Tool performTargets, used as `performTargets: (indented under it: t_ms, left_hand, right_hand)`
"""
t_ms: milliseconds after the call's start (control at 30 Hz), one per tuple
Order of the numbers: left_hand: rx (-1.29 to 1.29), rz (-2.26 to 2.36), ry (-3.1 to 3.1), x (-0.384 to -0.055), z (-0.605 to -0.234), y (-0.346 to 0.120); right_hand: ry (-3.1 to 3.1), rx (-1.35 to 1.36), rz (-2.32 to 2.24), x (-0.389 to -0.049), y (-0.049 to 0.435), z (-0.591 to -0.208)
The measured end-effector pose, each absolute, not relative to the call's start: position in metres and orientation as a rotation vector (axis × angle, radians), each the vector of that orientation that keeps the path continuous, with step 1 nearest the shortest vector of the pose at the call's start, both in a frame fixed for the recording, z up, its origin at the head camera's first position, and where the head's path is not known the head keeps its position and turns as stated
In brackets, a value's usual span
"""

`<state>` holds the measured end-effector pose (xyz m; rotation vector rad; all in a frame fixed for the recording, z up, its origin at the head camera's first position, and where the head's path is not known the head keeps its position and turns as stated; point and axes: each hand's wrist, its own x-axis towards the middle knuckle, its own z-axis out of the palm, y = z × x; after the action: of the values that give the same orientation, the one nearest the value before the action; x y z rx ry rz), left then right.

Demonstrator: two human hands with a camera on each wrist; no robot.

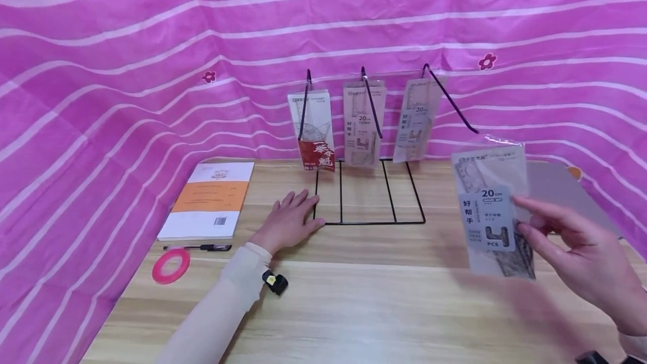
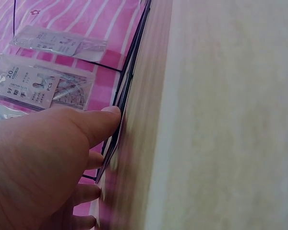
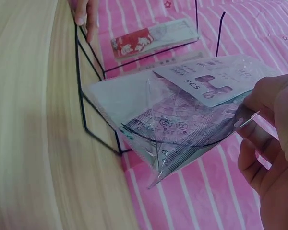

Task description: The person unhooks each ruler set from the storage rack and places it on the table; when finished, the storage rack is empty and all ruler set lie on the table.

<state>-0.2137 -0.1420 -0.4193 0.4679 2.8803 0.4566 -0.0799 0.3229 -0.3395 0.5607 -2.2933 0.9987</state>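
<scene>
My right hand point(image 1: 581, 257) pinches the right edge of a clear-packed 20 cm ruler set point(image 1: 487, 218) between thumb and fingers. The packet hangs upright above the table, its top edge close to the lower tip of the rack's right prong. In the right wrist view, the printed rulers point(image 3: 182, 127) show through the plastic. My left hand point(image 1: 288, 221) rests with spread fingers at the front left corner of the black wire display rack point(image 1: 374, 223), thumb touching its wire. Two ruler packets point(image 1: 361, 128) point(image 1: 417, 122) and a red-and-white packet point(image 1: 313, 133) hang on the rack.
Left of the rack lies a white and orange book point(image 1: 207, 201), with a black pen point(image 1: 202, 248) and a pink tape roll point(image 1: 171, 266) in front of it. A grey flat object point(image 1: 571, 195) lies at the back right. Pink striped cloth point(image 1: 126, 100) surrounds the table.
</scene>
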Motion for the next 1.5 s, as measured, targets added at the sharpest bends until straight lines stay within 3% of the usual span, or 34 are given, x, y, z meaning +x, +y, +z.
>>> performTargets:
  t_ms: [467,1067,1500]
  left_hand:
    - [0.491,0.480,2.869,-0.214,-0.419,-0.147]
    - [0.496,0.488,2.880,-0.214,-0.420,-0.145]
    - [0.479,0.496,2.869,-0.214,-0.422,-0.144]
  right_hand:
    - [-2.601,0.382,0.951,-0.100,0.358,-0.358]
    - [-2.935,0.261,0.839,-0.174,0.412,-0.372]
    - [-3.144,0.263,0.635,-0.211,0.422,-0.372]
